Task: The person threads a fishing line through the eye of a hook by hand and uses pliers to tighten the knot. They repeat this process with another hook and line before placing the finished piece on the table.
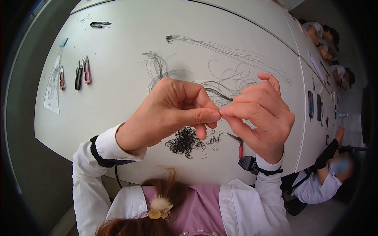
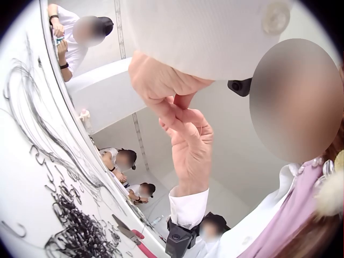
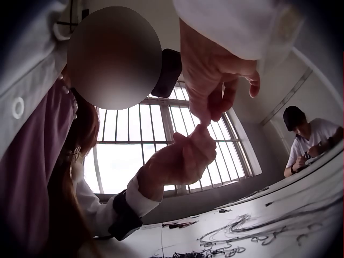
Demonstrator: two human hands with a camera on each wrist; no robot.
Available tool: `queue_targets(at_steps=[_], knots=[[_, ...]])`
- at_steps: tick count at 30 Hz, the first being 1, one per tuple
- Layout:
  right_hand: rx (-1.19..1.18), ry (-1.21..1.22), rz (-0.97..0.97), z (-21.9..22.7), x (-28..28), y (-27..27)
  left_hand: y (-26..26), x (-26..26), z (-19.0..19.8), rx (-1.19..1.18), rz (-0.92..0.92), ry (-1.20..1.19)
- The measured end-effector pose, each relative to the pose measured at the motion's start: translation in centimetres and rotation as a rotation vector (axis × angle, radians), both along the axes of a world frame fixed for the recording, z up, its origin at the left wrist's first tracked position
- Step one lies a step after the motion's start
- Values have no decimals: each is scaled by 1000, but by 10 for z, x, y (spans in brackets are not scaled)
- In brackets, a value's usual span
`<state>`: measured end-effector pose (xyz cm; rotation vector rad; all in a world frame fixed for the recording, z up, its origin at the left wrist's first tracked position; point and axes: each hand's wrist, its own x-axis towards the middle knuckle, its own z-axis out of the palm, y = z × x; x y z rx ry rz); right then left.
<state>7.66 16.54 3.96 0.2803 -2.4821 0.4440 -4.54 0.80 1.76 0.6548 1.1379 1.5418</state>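
Above the table, my left hand (image 1: 169, 112) and right hand (image 1: 262, 114) meet at their fingertips. Each pinches with thumb and forefinger; what lies between the tips is tiny and mostly hidden. In the left wrist view a fine line (image 2: 201, 129) shows by the fingers of my right hand (image 2: 191, 153). Below the hands lies a heap of small dark hooks (image 1: 184, 142), with several loose ones (image 1: 214, 139) to its right. Bundles of thin dark line (image 1: 220, 93) spread over the table beyond the hands.
A hook cluster with long lines (image 1: 169, 38) lies farther back. At the left are snips (image 1: 86, 70), black-handled snips (image 1: 100, 24) and a clear set square (image 1: 52, 88). Red-handled pliers (image 1: 240, 148) lie near my right wrist. Several people sit at the right.
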Motion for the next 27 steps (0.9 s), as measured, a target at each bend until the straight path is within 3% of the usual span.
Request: queue_targets(at_steps=[6, 13, 19, 21, 26, 27], knots=[[-1, 42, -69, -2, -1, -2, 1, 1, 11, -105, 38, -103], [-20, 38, -57, -5, -2, -6, 0, -1, 1, -21, -14, -13], [-82, 18, -80, -3, -4, -6, 0, -2, -1, -16, 66, 4], [-395, 68, -158, -1, -6, -9, 0, -1, -1, -29, 139, 44], [-531, -87, -95, -1, 6, -2, 0, 0, -2, 74, 282, 75], [-750, -347, -68, 3, 4, -8, 0, 1, -2, 109, 337, 72]])
